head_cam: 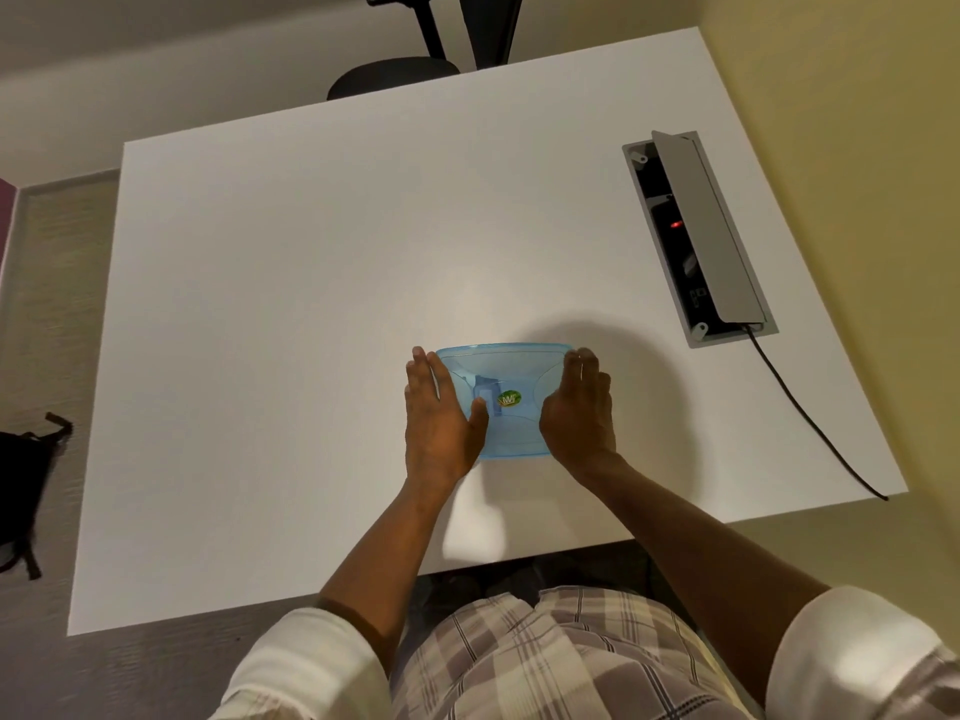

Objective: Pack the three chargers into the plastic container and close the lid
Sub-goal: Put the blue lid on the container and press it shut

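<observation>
Blue plastic container (511,407) lidded on white table (311,304), left hand (441,423) and right hand (579,413) flat-fingered, pressing its sides

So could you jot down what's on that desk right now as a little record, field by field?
surface: white table
main item: blue see-through plastic container, lid on top
sticker: round green and yellow label on the lid
contents: something pale shows through the lid; count cannot be told
left hand: flat on the left side of the lid
right hand: flat on the right side of the lid
table fitting: grey socket box, flap raised, red light lit
cable: black cord running from the box over the table edge
beyond: black chair
</observation>
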The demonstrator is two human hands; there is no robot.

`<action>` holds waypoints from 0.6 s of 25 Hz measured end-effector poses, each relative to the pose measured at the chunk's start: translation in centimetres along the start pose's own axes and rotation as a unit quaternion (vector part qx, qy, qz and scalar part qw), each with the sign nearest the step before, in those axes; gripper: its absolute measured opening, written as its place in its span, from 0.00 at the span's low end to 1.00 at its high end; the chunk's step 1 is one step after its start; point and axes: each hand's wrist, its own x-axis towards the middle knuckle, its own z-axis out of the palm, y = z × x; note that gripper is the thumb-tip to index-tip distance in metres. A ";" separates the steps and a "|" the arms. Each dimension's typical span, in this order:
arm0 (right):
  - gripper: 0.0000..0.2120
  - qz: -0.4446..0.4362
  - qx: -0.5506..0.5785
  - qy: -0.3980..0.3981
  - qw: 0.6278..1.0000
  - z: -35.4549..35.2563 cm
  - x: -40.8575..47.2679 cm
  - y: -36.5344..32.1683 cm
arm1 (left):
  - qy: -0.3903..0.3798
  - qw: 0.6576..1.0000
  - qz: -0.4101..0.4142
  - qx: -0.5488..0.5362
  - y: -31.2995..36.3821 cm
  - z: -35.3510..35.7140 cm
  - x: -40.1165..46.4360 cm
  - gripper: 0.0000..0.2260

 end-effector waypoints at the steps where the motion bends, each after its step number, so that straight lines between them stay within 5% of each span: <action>1: 0.24 0.004 0.004 0.004 1.000 0.3 0.3 -0.4 | 0.004 0.999 0.013 0.036 0.1 0.1 0.1 0.37; 5: 0.24 -0.010 0.024 0.007 1.000 1.3 1.0 -0.2 | -0.020 0.989 0.075 0.123 0.3 0.7 0.8 0.34; 15: 0.30 -0.104 -0.057 -0.032 0.992 2.4 2.2 0.7 | -0.007 0.993 0.064 0.098 -0.4 1.4 1.6 0.35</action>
